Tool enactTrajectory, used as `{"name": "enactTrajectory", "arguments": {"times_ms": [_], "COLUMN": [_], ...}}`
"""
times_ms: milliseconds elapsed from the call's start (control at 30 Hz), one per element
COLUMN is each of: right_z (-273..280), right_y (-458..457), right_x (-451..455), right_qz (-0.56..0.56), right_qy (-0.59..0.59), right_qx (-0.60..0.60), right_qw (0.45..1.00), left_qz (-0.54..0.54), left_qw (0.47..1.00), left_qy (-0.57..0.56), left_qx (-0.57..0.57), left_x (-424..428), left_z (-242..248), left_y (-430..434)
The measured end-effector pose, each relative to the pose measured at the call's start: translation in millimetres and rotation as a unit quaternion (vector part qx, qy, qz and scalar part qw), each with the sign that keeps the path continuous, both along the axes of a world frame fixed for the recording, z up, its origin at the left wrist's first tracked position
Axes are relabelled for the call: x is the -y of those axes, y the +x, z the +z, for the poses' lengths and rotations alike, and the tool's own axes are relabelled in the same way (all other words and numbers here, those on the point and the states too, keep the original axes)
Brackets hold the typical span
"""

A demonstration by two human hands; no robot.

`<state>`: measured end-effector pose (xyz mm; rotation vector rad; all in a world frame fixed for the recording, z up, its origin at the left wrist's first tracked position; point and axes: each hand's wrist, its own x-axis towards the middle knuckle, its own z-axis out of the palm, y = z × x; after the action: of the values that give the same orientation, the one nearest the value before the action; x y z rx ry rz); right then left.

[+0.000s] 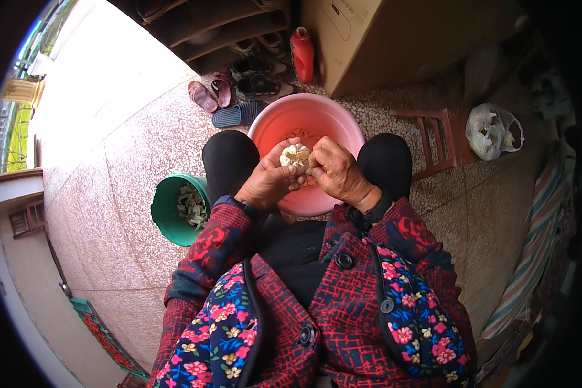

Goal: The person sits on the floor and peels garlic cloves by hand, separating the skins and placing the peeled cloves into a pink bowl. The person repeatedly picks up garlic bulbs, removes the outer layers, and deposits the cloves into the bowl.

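Observation:
My left hand (pixel 270 180) holds a partly opened garlic bulb (pixel 295 155), its pale cloves facing up. My right hand (pixel 333 169) is at the bulb's right side, thumb and fingertips pinched together; whether something small is between them is hidden. Both hands are above a pink plastic basin (pixel 315 206) that stands between my knees. Garlic cloves (pixel 301 133) lie in the basin, partly covered by my hands. To the left, a green plastic bucket (pixel 161 213) contains papery garlic skins (pixel 192 205).
Slippers (pixel 233 115) and shoes lie beyond the basin, near a red bottle (pixel 301 56) and a large cardboard box (pixel 349 43). On the right, a clear plastic bag with garlic bulbs (pixel 487 128) rests on a red wooden stool (pixel 458 140). A striped cloth (pixel 528 252) is farther right.

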<state>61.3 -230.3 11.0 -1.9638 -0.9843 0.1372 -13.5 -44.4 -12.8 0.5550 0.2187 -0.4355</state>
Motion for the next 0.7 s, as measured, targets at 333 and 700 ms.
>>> {"name": "enactTrajectory", "arguments": {"times_ms": [333,700], "right_z": [-3.5,-4.2], "right_y": [-1.2,-1.5], "right_x": [-6.5,-5.3], "right_qz": [-0.05,-0.032], "right_qy": [0.069,-0.006], "right_qx": [-0.01,-0.007], "right_qw": [0.996,0.999], "left_qz": [0.032,0.0], "left_qw": [0.999,0.999], "left_qy": [-0.035,0.047], "left_qx": [0.009,0.003], "left_x": [3.1,0.8], "left_z": [1.9,-1.0], "left_y": [1.9,1.5]}}
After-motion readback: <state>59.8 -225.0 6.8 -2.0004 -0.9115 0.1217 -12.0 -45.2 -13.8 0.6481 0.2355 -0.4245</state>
